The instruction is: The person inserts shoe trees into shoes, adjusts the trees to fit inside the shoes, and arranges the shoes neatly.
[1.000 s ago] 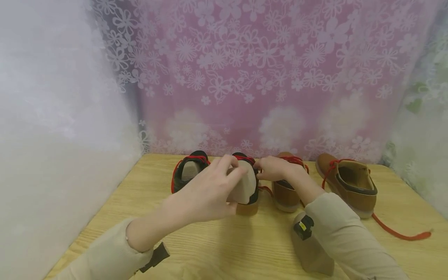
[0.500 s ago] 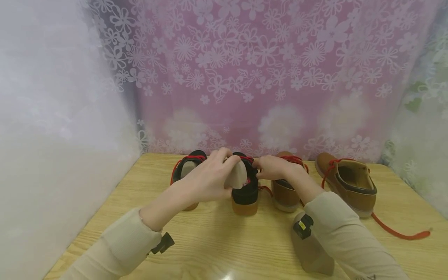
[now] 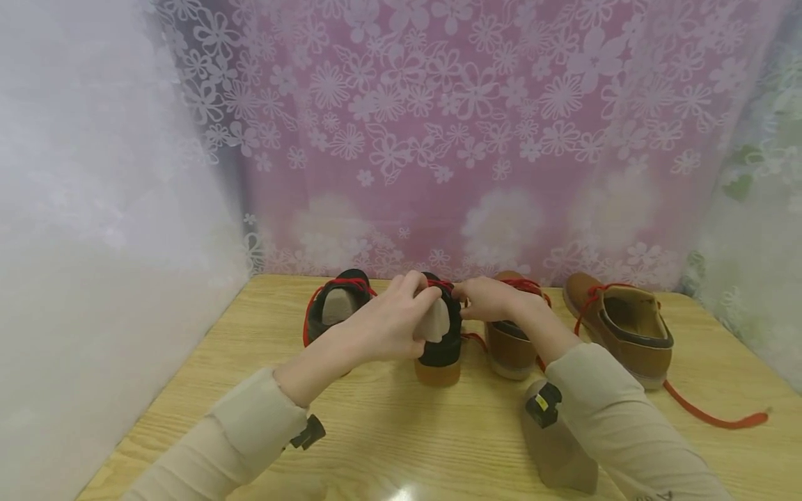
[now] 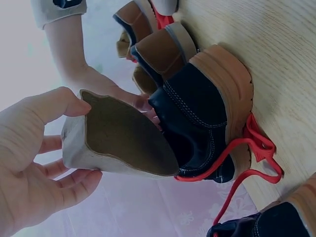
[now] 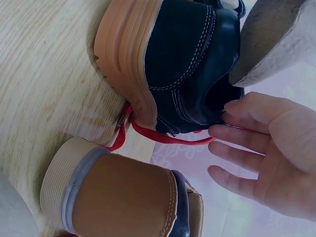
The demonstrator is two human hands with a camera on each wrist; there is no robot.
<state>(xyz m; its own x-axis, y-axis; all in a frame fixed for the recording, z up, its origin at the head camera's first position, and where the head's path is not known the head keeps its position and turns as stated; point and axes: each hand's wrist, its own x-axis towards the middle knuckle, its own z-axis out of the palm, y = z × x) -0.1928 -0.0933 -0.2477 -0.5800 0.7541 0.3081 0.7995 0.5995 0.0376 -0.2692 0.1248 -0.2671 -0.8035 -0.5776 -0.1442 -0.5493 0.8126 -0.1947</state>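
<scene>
My left hand (image 3: 391,323) grips a grey moulded-pulp shoe insert (image 4: 131,133) between thumb and fingers. The insert is tilted, its hollow side showing in the left wrist view and its narrow end at the opening of a black shoe (image 5: 185,64) with a tan sole and red laces. On that shoe's right side, my right hand (image 3: 489,299) pinches the collar, its thumb at the opening and the other fingers fairly straight. To the left stands a second black shoe (image 3: 318,327) with a grey insert (image 3: 339,306) inside. My left forearm hides part of it.
Two brown shoes with red laces stand to the right, one brown shoe (image 3: 510,348) close by and another brown shoe (image 3: 633,341) farther off. A loose grey insert (image 3: 557,452) lies on the wooden table (image 3: 376,431) beneath my right forearm. A flowered pink curtain (image 3: 438,139) hangs behind.
My left hand first drew the insert up and left, uncovering the black shoe's heel, then brought it back right over the opening. My right hand has stayed at the shoe's side.
</scene>
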